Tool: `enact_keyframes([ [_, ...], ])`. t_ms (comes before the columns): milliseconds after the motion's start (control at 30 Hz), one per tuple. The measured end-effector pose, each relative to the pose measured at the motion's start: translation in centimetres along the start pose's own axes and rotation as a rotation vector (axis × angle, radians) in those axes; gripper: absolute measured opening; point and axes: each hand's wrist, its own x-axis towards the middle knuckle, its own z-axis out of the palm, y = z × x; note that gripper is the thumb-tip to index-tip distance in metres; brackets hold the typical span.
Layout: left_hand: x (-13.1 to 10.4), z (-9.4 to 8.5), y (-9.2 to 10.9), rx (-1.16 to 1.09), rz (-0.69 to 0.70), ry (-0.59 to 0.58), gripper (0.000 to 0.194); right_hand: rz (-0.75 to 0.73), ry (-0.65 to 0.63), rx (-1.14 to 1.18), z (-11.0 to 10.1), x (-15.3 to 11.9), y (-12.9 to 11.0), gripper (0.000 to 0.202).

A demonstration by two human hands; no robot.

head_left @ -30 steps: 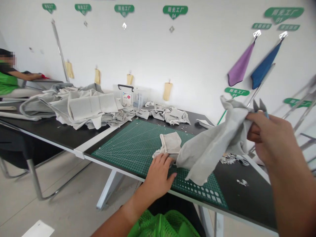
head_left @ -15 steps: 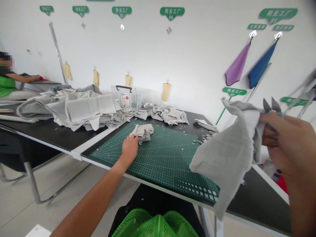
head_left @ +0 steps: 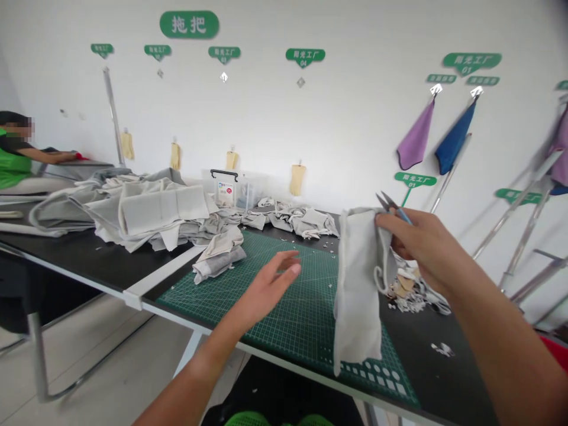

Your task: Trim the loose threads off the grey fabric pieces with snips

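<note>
Plainly, a black tabletop (head_left: 452, 378) runs along a white wall (head_left: 355, 118), with a green gridded cutting mat (head_left: 275, 313) lying near its front edge. On the wall hang green signs (head_left: 305, 56), pale yellow gloves (head_left: 297, 180), and a purple cloth (head_left: 416, 139) beside a blue cloth (head_left: 453, 142). A large grey fabric heap (head_left: 164, 201) fills the left part, in front of a clear box (head_left: 244, 186); farther left sits a co-worker (head_left: 13, 163) in green. The right hand (head_left: 385, 222) has its fingers clamped on a grey fabric strip (head_left: 358, 290) and also keeps scissors, points upward. The strip hangs over the mat's right part, long, soft, pale, its side edge curling. The left hand (head_left: 276, 275) is over the mat, thumb and fingers slightly apart, near the strip.
</note>
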Motion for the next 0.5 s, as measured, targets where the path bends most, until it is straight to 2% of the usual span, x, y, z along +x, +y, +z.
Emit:
enact_keyframes([
  [100, -0.1, 1.7, 5.5, -0.252, 0.041, -0.157, 0.051, -0.083, -0.114, -0.156, 1.2, 0.1, -0.3, 0.027],
  [167, 0.2, 2.8, 7.2, -0.286, 0.028, -0.174, 0.05, -0.156, -0.145, -0.21, 1.8, 0.2, -0.3, 0.024],
  [267, 1.2, 3.7, 7.1, -0.246, -0.059, -0.041, 0.046, -0.217, -0.166, -0.279, 1.9, 0.2, -0.2, 0.019],
  [333, 1.9, 3.4, 6.5, -0.192, -0.046, 0.064, 0.043, -0.238, -0.194, -0.315, 1.3, 0.1, -0.1, 0.018],
  [433, 2.5, 1.5, 6.5, -0.078, 0.083, 0.157, 0.031, -0.28, -0.247, -0.342, -0.4, 0.1, 0.4, 0.023],
  [500, 2.5, -0.1, 7.2, -0.006, 0.134, 0.158, 0.029, -0.306, -0.284, -0.363, -1.8, 0.1, 0.9, 0.028],
])
